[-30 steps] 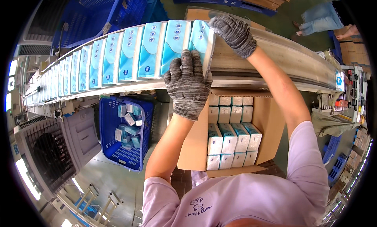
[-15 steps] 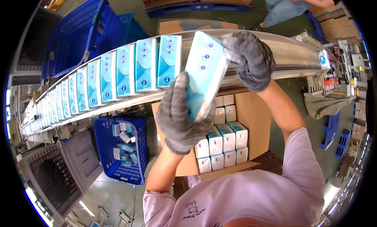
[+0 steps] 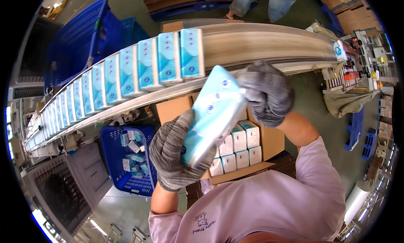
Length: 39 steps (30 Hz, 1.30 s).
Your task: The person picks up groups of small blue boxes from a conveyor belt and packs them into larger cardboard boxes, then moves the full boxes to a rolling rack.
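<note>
A light-blue and white tissue pack (image 3: 213, 106) is held tilted above the open carton. My left hand (image 3: 171, 152), in a grey knit glove, is closed around its lower end. The gloved right hand (image 3: 269, 96) has its fingers curled at the pack's upper right edge and seems to pinch it there. Below is a cardboard carton (image 3: 273, 138) with stacked white and teal tissue packs (image 3: 239, 141), partly hidden by the held pack. Just beyond my left hand, a row of upright tissue packs (image 3: 168, 54) stands on the conveyor belt (image 3: 252, 43).
Left of the carton sits a blue basket (image 3: 126, 184) with several small packs inside. A larger blue crate (image 3: 80, 37) stands behind the belt at far left. Beyond the belt, another person's legs (image 3: 273, 3) show beside a pallet of flat cardboard (image 3: 181, 1).
Both hands have brought the tissue pack off the belt area, nearer my body and over the carton. The row on the belt appears further right. The other person has moved left.
</note>
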Motion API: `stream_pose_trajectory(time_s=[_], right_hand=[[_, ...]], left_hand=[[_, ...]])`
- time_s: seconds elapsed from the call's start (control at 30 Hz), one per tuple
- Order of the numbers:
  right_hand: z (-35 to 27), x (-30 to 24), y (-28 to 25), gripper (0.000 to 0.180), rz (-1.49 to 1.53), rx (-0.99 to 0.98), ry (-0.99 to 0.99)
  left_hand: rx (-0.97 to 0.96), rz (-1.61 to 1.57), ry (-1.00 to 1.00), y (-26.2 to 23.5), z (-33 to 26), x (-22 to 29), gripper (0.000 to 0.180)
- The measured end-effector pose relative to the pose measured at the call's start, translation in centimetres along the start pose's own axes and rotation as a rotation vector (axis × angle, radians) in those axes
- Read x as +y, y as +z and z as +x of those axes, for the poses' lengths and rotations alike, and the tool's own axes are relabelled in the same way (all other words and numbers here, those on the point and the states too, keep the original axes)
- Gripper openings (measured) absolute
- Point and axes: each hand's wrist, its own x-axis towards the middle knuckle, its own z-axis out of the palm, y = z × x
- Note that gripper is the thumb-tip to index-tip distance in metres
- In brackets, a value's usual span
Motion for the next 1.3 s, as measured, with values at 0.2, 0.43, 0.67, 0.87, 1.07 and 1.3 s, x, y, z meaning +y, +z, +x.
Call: stream_pose_trajectory(time_s=[0.2, 0.43, 0.67, 0.87, 1.07, 1.3], right_hand=[[0.0, 5.4, 1.6, 0.020, 0.609, -0.267, 0.619], [-3.1, 15.1, 8.9, 0.074, 0.416, -0.564, 0.771], [-5.4, 15.4, 8.3, 0.075, 0.218, -0.470, 0.871], [-6.2, 18.4, 5.6, 0.074, 0.226, -0.363, 0.864], [-5.8, 16.8, 3.6, 0.073, 0.261, -0.168, 0.962], [-0.1, 10.0, 1.5, 0.046, 0.335, -0.179, 0.804]], left_hand=[[0.175, 0.232, -0.621, -8.1, -11.9, -5.9, 0.052], [0.189, 0.581, -0.638, -9.9, -15.1, -9.0, 0.038], [-0.222, 0.624, -0.234, 1.9, 3.0, -11.3, 0.051], [-0.559, 0.693, -0.481, 8.8, 10.2, -10.0, 0.071], [-0.356, -0.519, -0.892, 15.0, 9.8, -13.3, 0.080], [0.195, -0.741, -0.583, 0.8, 9.2, -8.6, 0.061]])
